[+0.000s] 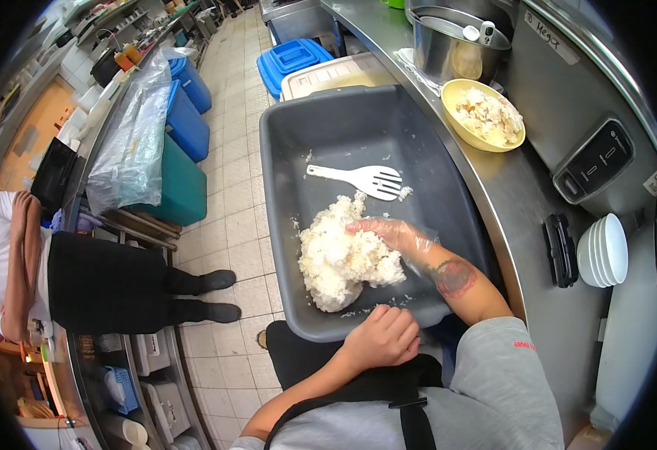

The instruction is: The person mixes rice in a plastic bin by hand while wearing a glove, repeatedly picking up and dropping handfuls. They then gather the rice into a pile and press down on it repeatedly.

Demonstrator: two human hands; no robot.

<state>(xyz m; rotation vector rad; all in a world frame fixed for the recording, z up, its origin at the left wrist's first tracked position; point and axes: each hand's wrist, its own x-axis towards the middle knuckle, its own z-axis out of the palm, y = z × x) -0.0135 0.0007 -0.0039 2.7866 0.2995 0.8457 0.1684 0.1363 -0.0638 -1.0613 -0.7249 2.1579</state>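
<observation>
A large mound of cooked white rice [336, 255] lies in the near part of a deep grey plastic tub [291, 154]. My right hand [388, 231], in a clear plastic glove, presses into the top right of the mound and grips rice; some of its fingers are buried. Just beyond the mound, a white slotted rice paddle [358, 180] rests flat on the tub floor with grains about it. My bare left hand [382, 335] is closed in a fist at the tub's near rim. Its palm is hidden, so whatever it may hold cannot be seen.
A yellow bowl of rice [486, 116] and a steel pot [459, 49] stand on the right counter, with stacked white bowls [604, 251] nearer. Lidded blue bins [291, 64] sit beyond the tub. Across the tiled aisle [231, 187], another person stands with folded arms.
</observation>
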